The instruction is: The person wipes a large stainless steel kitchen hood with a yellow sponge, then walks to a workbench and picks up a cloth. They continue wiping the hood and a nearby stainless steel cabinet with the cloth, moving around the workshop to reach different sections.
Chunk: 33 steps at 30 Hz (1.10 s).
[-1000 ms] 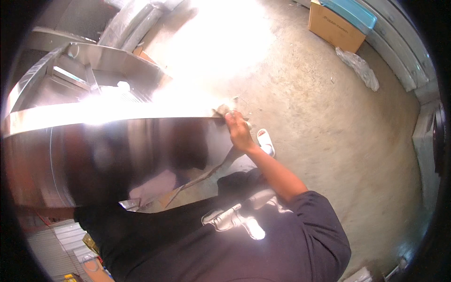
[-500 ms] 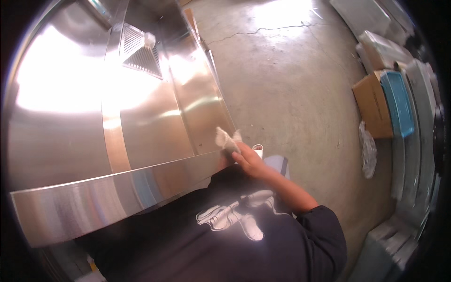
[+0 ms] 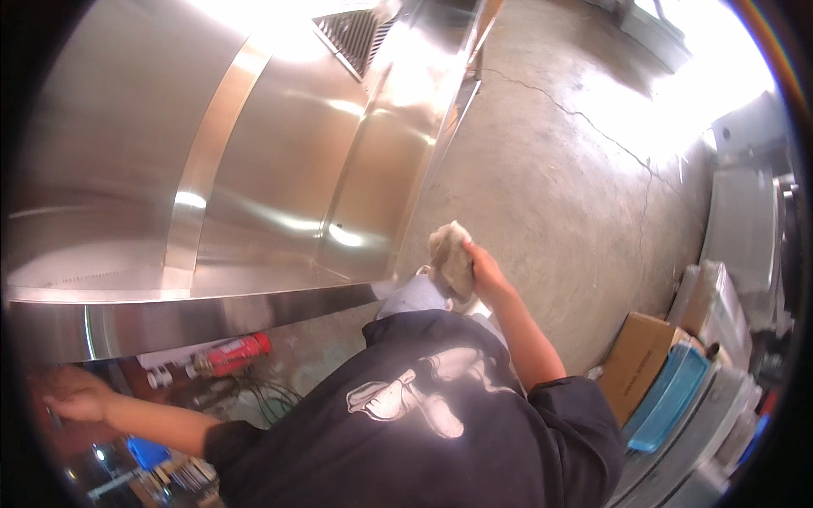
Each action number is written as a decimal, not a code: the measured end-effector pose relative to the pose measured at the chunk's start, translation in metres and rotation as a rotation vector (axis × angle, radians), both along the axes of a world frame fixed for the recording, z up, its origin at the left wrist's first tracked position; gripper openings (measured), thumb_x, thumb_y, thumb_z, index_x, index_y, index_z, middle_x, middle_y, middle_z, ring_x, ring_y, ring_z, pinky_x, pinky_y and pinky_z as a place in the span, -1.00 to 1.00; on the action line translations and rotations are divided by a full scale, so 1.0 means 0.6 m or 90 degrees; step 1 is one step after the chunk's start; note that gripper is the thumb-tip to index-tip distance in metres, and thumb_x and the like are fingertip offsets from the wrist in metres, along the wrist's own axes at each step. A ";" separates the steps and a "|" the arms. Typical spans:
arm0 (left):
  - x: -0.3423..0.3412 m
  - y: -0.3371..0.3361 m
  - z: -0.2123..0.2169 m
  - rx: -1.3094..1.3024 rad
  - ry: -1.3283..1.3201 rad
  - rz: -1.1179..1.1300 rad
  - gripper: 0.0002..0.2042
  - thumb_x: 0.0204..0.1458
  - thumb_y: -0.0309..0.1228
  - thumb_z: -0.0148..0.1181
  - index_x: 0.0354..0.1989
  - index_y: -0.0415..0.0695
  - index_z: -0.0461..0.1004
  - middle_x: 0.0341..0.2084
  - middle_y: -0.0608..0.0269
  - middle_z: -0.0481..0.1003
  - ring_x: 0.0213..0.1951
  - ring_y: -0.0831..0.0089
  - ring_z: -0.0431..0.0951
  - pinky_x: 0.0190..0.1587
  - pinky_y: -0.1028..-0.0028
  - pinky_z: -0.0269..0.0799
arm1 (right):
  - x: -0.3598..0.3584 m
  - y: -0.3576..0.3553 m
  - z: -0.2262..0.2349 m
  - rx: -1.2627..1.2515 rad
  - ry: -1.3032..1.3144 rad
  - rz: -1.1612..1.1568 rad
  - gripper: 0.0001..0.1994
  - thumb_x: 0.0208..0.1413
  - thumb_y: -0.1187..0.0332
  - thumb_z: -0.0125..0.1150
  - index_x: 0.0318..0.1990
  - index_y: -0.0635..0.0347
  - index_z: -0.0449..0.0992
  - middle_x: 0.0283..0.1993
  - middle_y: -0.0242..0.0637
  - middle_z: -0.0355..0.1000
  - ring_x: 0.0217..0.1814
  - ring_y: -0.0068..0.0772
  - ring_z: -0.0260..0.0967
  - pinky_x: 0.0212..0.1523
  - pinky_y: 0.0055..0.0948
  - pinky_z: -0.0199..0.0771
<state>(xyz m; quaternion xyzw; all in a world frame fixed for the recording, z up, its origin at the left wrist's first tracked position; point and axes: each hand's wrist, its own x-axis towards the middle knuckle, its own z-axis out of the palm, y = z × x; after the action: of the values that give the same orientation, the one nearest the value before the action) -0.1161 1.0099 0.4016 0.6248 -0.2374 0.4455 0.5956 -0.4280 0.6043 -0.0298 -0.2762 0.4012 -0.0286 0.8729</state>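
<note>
My right hand (image 3: 484,269) is closed round a crumpled beige cloth (image 3: 453,258). It holds the cloth off the right front corner of a large stainless steel hood (image 3: 279,186), apart from the metal. At the dim left rim, my left hand (image 3: 78,394) reaches out below the hood's front edge, over a dark reddish-brown surface. Its fingers look spread, with nothing seen in them, though their tips are dark and soft. The hood has a raised seam strip and a slatted filter (image 3: 351,38) at its far end.
A red cylinder like a fire extinguisher (image 3: 237,354) lies by dark cables near my left forearm. A blue item (image 3: 148,453) and small parts sit below. Concrete floor (image 3: 559,186) stretches right, with a cardboard box (image 3: 644,360) and a blue-lidded bin (image 3: 673,398).
My right hand has lifted the cloth away from the hood's corner. My left hand has come into view at the left. The view has turned, bringing the red cylinder into sight.
</note>
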 end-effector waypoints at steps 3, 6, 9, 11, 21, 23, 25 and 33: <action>-0.093 0.138 -0.163 0.043 0.167 0.056 -0.37 0.37 0.01 -0.14 0.42 -0.24 0.18 0.40 0.01 0.22 0.43 0.15 0.15 0.46 0.14 -0.04 | 0.011 -0.050 0.022 -0.014 0.016 0.032 -0.48 0.46 0.06 -0.15 0.29 0.33 0.35 0.14 -0.07 0.48 0.17 -0.22 0.47 0.22 -0.24 0.42; -0.155 0.245 -0.386 -0.079 0.490 0.236 -0.34 0.34 0.11 -0.10 0.37 -0.20 0.25 0.29 0.04 0.33 0.31 0.23 0.29 0.35 0.21 0.12 | 0.078 -0.073 0.040 -0.275 -0.109 0.148 -0.47 0.46 0.03 -0.14 0.27 0.32 0.38 0.11 -0.09 0.50 0.17 -0.23 0.46 0.22 -0.26 0.40; -0.272 0.285 -0.648 -0.188 0.702 0.144 -0.30 0.34 0.20 -0.16 0.35 -0.20 0.26 0.21 0.11 0.40 0.23 0.29 0.37 0.28 0.30 0.21 | 0.190 -0.064 0.030 -0.759 -0.118 0.381 -0.42 0.41 -0.07 -0.09 0.25 0.29 0.42 0.16 -0.01 0.48 0.24 -0.06 0.41 0.27 -0.21 0.34; -0.358 0.265 -0.797 -0.359 0.828 0.112 -0.29 0.35 0.19 -0.19 0.39 -0.18 0.22 0.30 0.15 0.34 0.29 0.27 0.35 0.36 0.23 0.21 | 0.270 -0.037 0.000 -1.017 -0.175 0.564 -0.37 0.36 -0.15 -0.08 0.25 0.25 0.44 0.28 0.05 0.39 0.39 -0.01 0.27 0.34 -0.10 0.26; -0.656 0.006 -1.035 -0.599 1.280 0.260 -0.35 0.34 0.12 -0.13 0.31 -0.23 0.32 0.21 -0.02 0.43 0.20 0.13 0.44 0.18 0.21 0.35 | 0.422 -0.030 -0.187 -1.205 -0.219 1.072 -0.43 0.35 0.03 -0.10 0.34 0.23 0.32 0.54 0.13 -0.02 0.62 0.16 -0.15 0.46 0.21 0.06; -0.665 -0.029 -1.043 -0.614 1.314 0.247 -0.36 0.35 0.11 -0.12 0.29 -0.24 0.33 0.18 -0.01 0.45 0.18 0.14 0.46 0.17 0.22 0.35 | 0.447 -0.109 -0.190 -1.237 -0.153 1.003 -0.41 0.27 0.14 0.05 0.38 0.24 0.26 0.53 0.12 0.01 0.62 0.15 -0.15 0.47 0.19 0.06; -0.668 -0.058 -1.036 -0.535 1.376 0.212 -0.38 0.35 0.09 -0.11 0.28 -0.24 0.35 0.16 -0.01 0.47 0.16 0.15 0.47 0.16 0.23 0.36 | 0.490 -0.217 -0.182 -1.432 -0.222 1.132 -0.31 0.07 0.35 0.25 0.38 0.37 0.22 0.52 0.12 0.03 0.58 0.23 -0.08 0.48 0.26 0.00; -0.583 -0.231 -0.902 0.268 1.464 -0.101 -0.42 0.35 0.03 -0.07 0.22 -0.28 0.40 0.05 0.00 0.54 0.08 0.20 0.53 0.11 0.28 0.39 | 0.701 -0.604 -0.136 -1.174 0.260 0.645 -0.39 0.15 0.33 0.06 0.39 0.19 0.23 0.53 0.19 -0.04 0.62 0.23 -0.19 0.52 0.13 -0.03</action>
<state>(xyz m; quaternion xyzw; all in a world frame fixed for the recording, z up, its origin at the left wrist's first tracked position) -0.4657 0.8711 -0.1394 0.7295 0.3337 -0.4682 0.3704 -0.0074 0.2419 -0.1117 -0.9629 0.2018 0.0921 0.1539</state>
